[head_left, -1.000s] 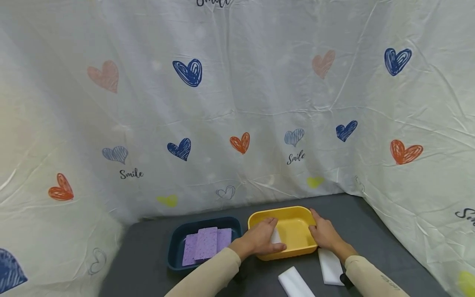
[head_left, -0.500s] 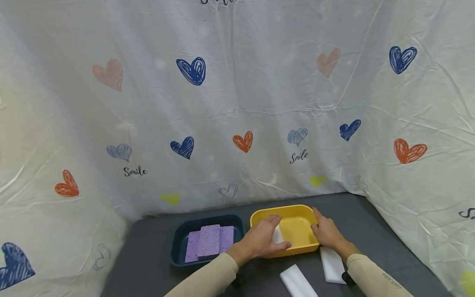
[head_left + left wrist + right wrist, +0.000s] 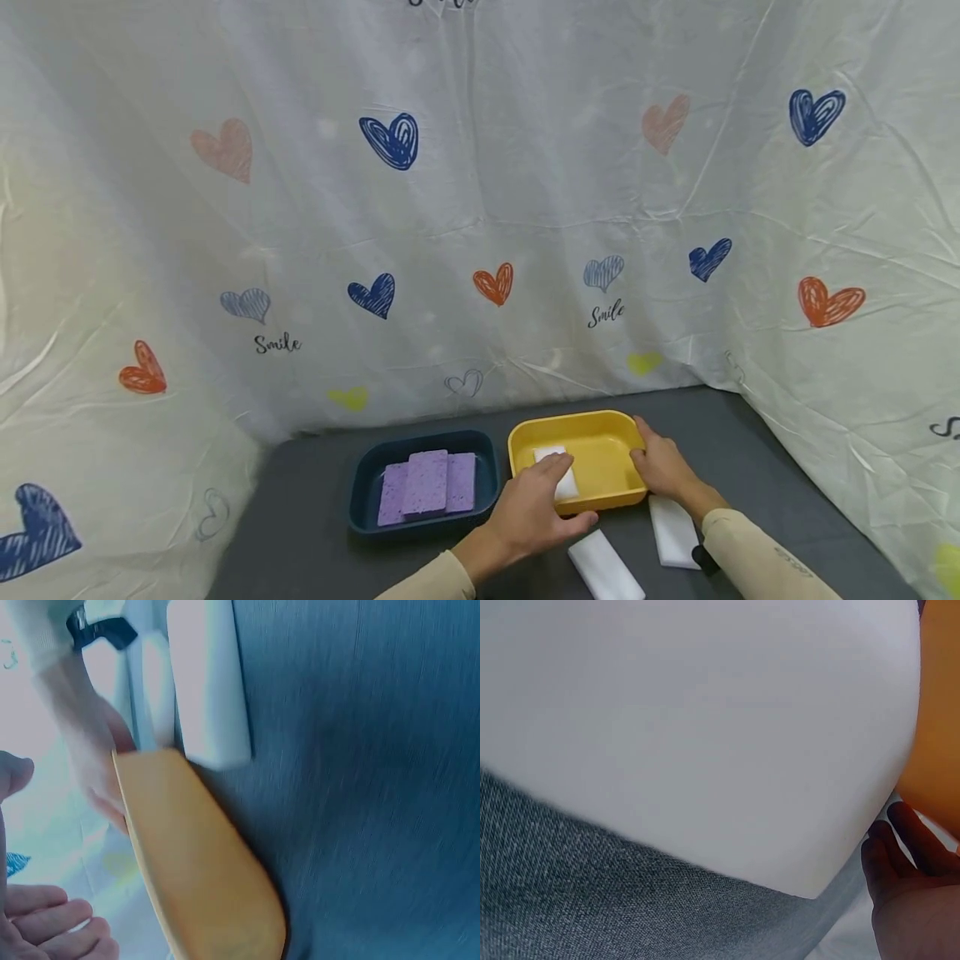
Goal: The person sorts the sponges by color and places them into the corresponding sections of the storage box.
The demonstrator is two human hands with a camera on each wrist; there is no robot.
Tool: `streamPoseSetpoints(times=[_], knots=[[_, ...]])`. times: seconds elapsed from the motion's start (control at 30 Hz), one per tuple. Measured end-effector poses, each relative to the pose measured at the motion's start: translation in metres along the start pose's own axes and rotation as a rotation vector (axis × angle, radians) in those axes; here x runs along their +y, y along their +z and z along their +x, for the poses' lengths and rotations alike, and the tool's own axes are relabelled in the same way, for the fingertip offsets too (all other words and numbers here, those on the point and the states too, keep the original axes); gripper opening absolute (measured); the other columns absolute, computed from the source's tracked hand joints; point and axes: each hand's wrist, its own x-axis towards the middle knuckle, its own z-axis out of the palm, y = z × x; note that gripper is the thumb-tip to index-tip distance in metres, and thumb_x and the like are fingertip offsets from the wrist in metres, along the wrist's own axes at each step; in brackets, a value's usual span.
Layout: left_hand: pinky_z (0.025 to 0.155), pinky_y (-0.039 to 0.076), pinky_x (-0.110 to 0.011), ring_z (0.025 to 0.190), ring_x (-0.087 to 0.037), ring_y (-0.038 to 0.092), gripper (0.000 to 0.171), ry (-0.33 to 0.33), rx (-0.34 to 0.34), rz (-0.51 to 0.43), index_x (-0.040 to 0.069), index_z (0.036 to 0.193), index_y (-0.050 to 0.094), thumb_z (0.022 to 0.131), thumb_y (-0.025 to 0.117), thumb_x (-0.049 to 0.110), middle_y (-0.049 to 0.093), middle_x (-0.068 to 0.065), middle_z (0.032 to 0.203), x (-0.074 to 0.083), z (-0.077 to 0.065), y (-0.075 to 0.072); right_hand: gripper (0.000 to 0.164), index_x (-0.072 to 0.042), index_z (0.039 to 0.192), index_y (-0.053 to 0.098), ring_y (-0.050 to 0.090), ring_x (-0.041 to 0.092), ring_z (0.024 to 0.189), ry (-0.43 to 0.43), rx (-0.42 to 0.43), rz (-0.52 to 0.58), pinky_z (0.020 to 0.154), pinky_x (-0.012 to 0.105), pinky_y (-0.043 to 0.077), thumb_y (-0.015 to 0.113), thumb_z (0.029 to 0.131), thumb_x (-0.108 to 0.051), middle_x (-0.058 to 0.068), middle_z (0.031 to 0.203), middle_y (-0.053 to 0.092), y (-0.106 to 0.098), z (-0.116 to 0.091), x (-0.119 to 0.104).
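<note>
A yellow plastic tub point(image 3: 611, 454) stands on the dark grey table, with a white sponge block point(image 3: 566, 486) lying flat in its left part. My left hand point(image 3: 525, 506) hovers at the tub's near left side, fingers extended, thumb spread, holding nothing; its fingers point(image 3: 56, 922) also show in the left wrist view. At the tub's right end my right hand point(image 3: 666, 464) grips the rim, thumb on the near side. In the right wrist view its fingers point(image 3: 907, 851) lie by the tub's orange-looking wall point(image 3: 941, 727). Two white blocks lie nearer me, one in front point(image 3: 606, 565) and another under my right forearm point(image 3: 672, 533).
A dark blue tub point(image 3: 360, 492) left of the yellow one holds 3 purple speckled sponges point(image 3: 426, 483), partly overlapping. Behind the table point(image 3: 300, 517) hangs a white curtain point(image 3: 420, 233) printed with hearts.
My left hand has let go of the white block in the yellow tub and drawn back toward me, uncovering the block. My right hand stays on the rim.
</note>
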Motion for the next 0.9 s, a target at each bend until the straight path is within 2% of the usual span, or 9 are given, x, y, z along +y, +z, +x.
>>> streamPoseSetpoints(times=[0.17, 0.23, 0.47, 0.6, 0.73, 0.9], knots=[[0.109, 0.059, -0.039, 0.132, -0.020, 0.071, 0.076, -0.030, -0.023, -0.057, 0.010, 0.148, 0.065, 0.091, 0.084, 0.057, 0.070, -0.006, 0.149, 0.011, -0.014, 0.007, 0.065, 0.012, 0.165, 0.031, 0.069, 0.029, 0.101, -0.007, 0.004, 0.001, 0.097, 0.055, 0.057, 0.051, 0.107, -0.009, 0.037, 0.151, 0.059, -0.001, 0.001, 0.001], [0.108, 0.059, -0.038, 0.131, -0.019, 0.071, 0.077, -0.026, -0.034, -0.053, 0.009, 0.147, 0.066, 0.091, 0.084, 0.058, 0.071, -0.006, 0.147, 0.013, -0.018, 0.010, 0.065, 0.012, 0.165, 0.030, 0.068, 0.029, 0.100, -0.010, 0.003, 0.001, 0.096, 0.054, 0.057, 0.051, 0.107, -0.009, 0.037, 0.150, 0.059, -0.001, 0.000, 0.001], [0.108, 0.060, -0.038, 0.128, -0.017, 0.071, 0.081, -0.042, -0.074, -0.025, 0.008, 0.146, 0.065, 0.088, 0.085, 0.061, 0.072, -0.005, 0.144, 0.017, -0.027, 0.022, 0.066, 0.013, 0.165, 0.030, 0.069, 0.034, 0.113, -0.020, -0.002, -0.004, 0.105, 0.059, 0.055, 0.050, 0.107, -0.009, 0.038, 0.154, 0.056, 0.000, 0.000, 0.003], [0.110, 0.058, -0.041, 0.135, -0.019, 0.066, 0.087, -0.057, -0.115, -0.020, 0.008, 0.151, 0.060, 0.089, 0.083, 0.064, 0.068, -0.007, 0.150, 0.021, -0.032, 0.027, 0.066, 0.013, 0.166, 0.029, 0.069, 0.035, 0.115, -0.010, -0.006, -0.005, 0.106, 0.060, 0.054, 0.049, 0.107, -0.009, 0.038, 0.155, 0.055, -0.001, 0.000, 0.003], [0.114, 0.056, -0.042, 0.144, -0.022, 0.061, 0.093, -0.045, -0.138, -0.007, 0.005, 0.156, 0.057, 0.090, 0.080, 0.067, 0.062, -0.009, 0.158, 0.026, -0.039, 0.033, 0.066, 0.012, 0.166, 0.029, 0.068, 0.033, 0.112, 0.001, -0.011, -0.006, 0.104, 0.058, 0.055, 0.050, 0.107, -0.009, 0.037, 0.156, 0.054, -0.001, 0.001, 0.003], [0.113, 0.056, -0.040, 0.144, -0.020, 0.061, 0.091, -0.060, -0.167, -0.024, 0.006, 0.155, 0.059, 0.090, 0.080, 0.067, 0.063, -0.007, 0.157, 0.032, -0.044, 0.043, 0.066, 0.012, 0.166, 0.029, 0.068, 0.029, 0.102, 0.003, -0.011, 0.001, 0.097, 0.054, 0.056, 0.050, 0.107, -0.010, 0.037, 0.154, 0.057, 0.000, 0.001, 0.003]])
